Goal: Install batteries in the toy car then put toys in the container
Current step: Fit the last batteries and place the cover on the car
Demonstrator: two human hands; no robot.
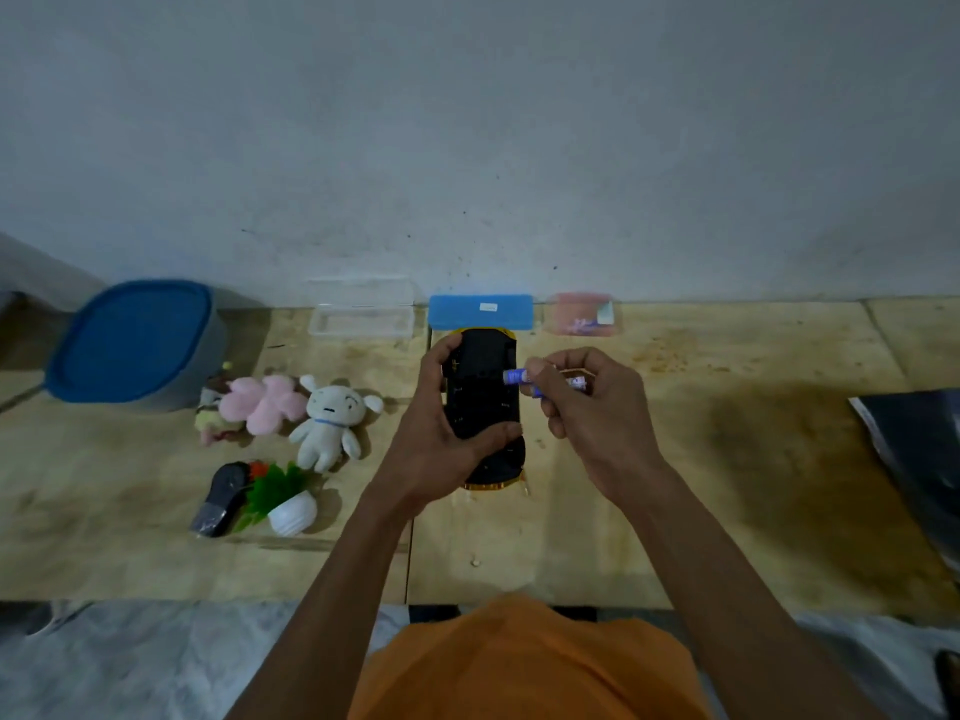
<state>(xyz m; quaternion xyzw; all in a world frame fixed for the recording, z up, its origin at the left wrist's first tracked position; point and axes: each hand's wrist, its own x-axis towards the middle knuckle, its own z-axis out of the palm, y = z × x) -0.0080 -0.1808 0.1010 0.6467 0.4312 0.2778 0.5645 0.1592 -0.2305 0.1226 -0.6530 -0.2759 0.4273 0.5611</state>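
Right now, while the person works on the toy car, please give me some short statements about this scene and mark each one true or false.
1. The left hand holds the toy car with its black underside facing up. True.
2. The right hand pinches a blue battery at the car's right edge. True.
3. The big container has its blue lid off. False: the lid sits on it.
4. The white plush toy lies inside the container. False: it lies on the table, beside a pink plush toy.
5. A blue box stands near the wall behind the car. True.

One toy car (483, 402); two plush toys (332, 418); two batteries (515, 376).
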